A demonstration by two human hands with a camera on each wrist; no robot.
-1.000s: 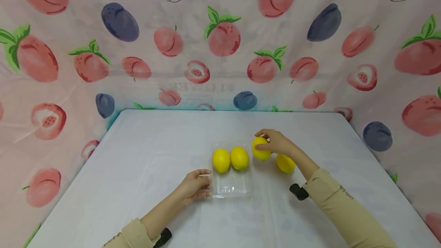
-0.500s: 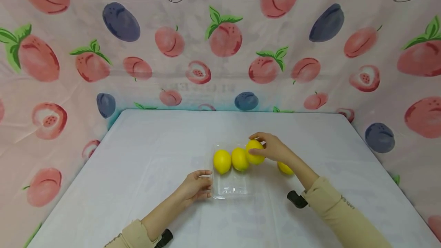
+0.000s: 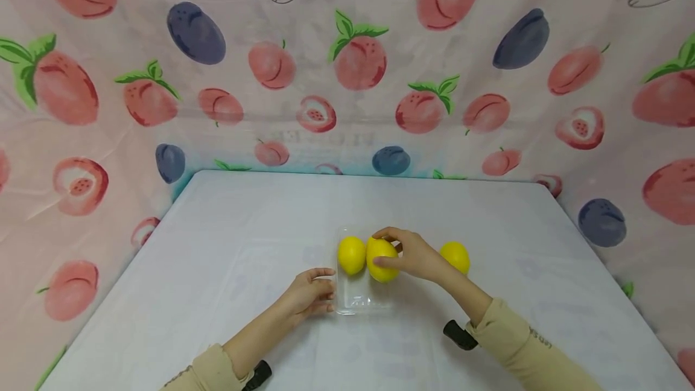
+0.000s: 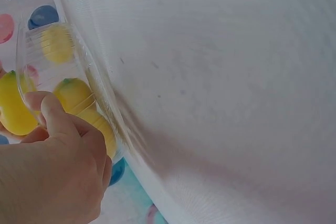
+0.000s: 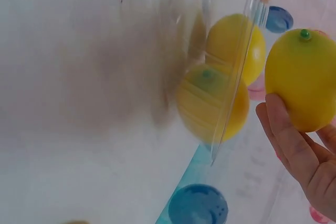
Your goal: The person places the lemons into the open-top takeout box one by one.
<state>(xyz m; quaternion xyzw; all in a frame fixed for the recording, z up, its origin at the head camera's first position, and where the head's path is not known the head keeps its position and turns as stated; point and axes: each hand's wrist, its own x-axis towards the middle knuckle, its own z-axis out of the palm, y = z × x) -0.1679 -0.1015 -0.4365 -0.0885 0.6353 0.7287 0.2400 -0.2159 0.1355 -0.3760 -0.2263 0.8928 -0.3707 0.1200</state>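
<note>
A clear plastic box (image 3: 361, 303) stands on the table, a yellow lemon (image 3: 352, 256) in its far left part. My left hand (image 3: 308, 295) grips the box's left side; the left wrist view shows its fingers at the rim. My right hand (image 3: 415, 257) holds another lemon (image 3: 382, 259) between thumb and fingers, above the box. That held lemon (image 5: 302, 80) hides the second lemon in the box from the head view, but both boxed lemons (image 5: 212, 103) show through the wall in the right wrist view. One more lemon (image 3: 455, 257) lies on the table, right of the box, behind my right wrist.
A white cloth covers the table (image 3: 260, 222). Behind it and at both sides hangs a curtain (image 3: 304, 35) printed with peaches and plums. Dark wrist cameras (image 3: 460, 335) sit beside both sleeves.
My right hand has carried its lemon leftward and nearer, from beside the box to above it. The left hand has stayed at the box's left side.
</note>
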